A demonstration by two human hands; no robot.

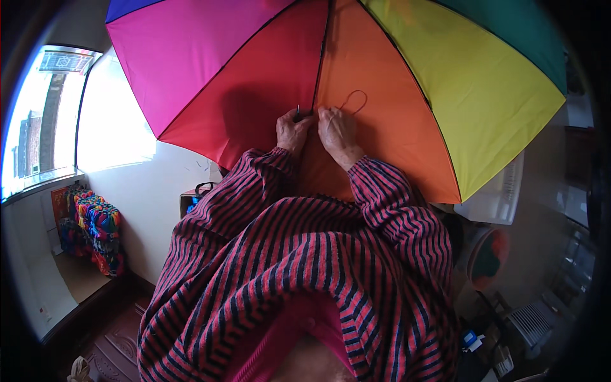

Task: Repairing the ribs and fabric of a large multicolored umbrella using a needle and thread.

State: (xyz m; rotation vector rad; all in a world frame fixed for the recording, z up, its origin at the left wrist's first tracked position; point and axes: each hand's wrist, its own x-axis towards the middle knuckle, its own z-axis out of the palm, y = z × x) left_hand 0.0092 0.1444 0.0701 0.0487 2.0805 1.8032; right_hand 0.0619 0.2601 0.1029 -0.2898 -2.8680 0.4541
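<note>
A spread umbrella [388, 140] with blue, pink, red, orange, yellow and green panels fills the upper part of the view. My left hand [293, 132] is closed at the dark rib [316, 83] between the red and orange panels, pinching the umbrella there. A small dark, shiny-tipped piece shows by its thumb; I cannot tell what it is. Just right of the rib, my right hand [337, 132] has its fingertips pinched together. From them a thin reddish thread [364, 95] curves out in a loop over the orange panel. Whatever else lies between the fingertips is hidden.
At the left, bundles of multicoloured yarn-like material [98, 223] hang below a bright window [38, 127]. A white plastic container [496, 197] stands behind the umbrella's right edge. A round red-and-green fan-like object [489, 258] and a grey slatted thing [533, 321] are at the lower right.
</note>
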